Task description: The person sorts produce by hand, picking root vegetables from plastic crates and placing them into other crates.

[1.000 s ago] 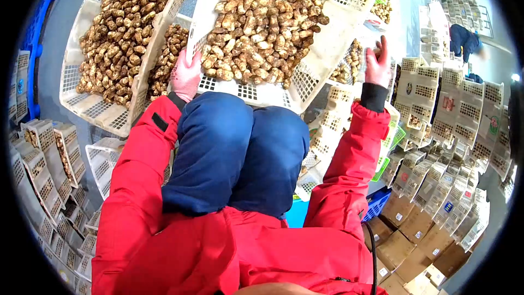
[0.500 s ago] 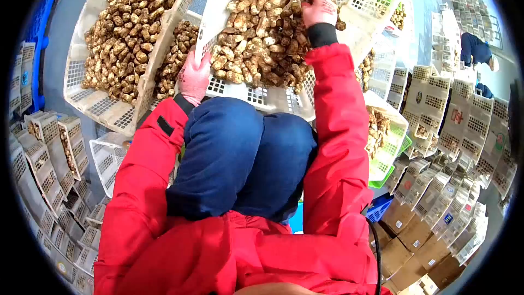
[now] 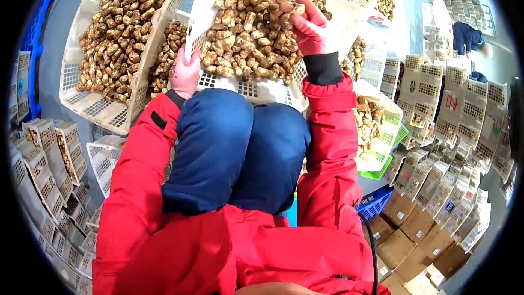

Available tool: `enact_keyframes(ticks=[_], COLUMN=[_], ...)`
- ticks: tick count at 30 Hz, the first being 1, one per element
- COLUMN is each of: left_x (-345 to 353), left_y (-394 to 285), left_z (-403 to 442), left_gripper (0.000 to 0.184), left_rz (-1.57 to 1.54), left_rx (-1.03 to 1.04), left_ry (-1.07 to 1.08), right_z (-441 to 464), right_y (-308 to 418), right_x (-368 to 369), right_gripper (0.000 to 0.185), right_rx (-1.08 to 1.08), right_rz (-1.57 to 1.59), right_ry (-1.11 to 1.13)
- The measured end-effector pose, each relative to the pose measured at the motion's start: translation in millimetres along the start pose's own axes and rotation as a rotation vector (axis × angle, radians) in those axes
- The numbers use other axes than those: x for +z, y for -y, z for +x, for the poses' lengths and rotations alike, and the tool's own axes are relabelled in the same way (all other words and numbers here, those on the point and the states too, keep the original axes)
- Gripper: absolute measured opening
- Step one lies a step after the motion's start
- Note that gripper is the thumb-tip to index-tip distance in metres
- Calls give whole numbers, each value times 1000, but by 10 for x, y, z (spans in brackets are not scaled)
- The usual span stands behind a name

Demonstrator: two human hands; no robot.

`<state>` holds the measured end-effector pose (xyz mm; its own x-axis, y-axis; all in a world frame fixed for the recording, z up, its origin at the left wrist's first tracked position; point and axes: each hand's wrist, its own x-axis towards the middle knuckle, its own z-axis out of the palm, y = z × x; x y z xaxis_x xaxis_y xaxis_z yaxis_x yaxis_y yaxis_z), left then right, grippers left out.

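In front of my knees, a white plastic crate holds a pile of small, knobbly brown tubers that look like taro. My left hand, in a pink glove, is closed on the crate's near left edge, thumb up along the side. Over the right part of the pile is my right hand, also in a pink glove. Its thumb and fingers are curled round a taro, and its fingertips are partly lost among the tubers.
A second white crate of taro stands tilted at the left, with more taro between the two. At the right is a smaller crate. Stacked crates and cardboard boxes fill the far right; a person bends there.
My right hand has moved left and nearer to me over the pile, turning so its fingers curl round a taro. My left hand keeps hold of the crate. The view has shifted slightly.
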<state>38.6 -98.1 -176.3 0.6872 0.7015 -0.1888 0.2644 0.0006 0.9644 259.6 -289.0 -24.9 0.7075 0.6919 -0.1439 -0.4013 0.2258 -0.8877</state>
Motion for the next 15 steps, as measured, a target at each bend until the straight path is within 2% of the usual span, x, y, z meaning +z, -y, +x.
enact_keyframes(ticks=[1,4,5,6,7,8,10,11,12,13,14,15], left_x=[-5,38,29,15,3,-2,3,2,11,29,28,-8], left_y=[-75,55,55,40,5,-17,7,22,8,-33,-72,-124], left_z=[-25,7,3,9,0,-4,-3,-2,1,-8,-29,-39], left_gripper=[18,18,19,19,18,17,15,15,14,14,14,14], left_rz=[-129,-238,-229,-113,-148,-184,-199,-204,-196,-185,-175,-102], left_rx=[-123,69,53,75,23,-27,-56,-70,-38,-6,23,-45], left_ry=[35,11,20,7,25,43,39,37,23,11,0,21], right_z=[-62,-298,-399,-491,-562,-617,-638,-586,-451,-358,-172,-28], right_y=[69,290,402,463,497,481,562,585,306,169,-52,-168], right_x=[-7,-145,-220,-309,-561,-780,-648,-522,-590,-208,-175,201], right_gripper=[56,52,51,51,50,47,49,45,40,37,34,36], right_rx=[-12,-145,-172,-227,-284,-382,-545,-571,-548,-320,-338,-2], right_rz=[29,-66,-114,-212,-379,-665,-1779,-1827,-1437,-1224,-1389,-1437], right_ry=[-41,-81,-127,-278,-367,-564,-805,-736,-685,-625,-339,-249])
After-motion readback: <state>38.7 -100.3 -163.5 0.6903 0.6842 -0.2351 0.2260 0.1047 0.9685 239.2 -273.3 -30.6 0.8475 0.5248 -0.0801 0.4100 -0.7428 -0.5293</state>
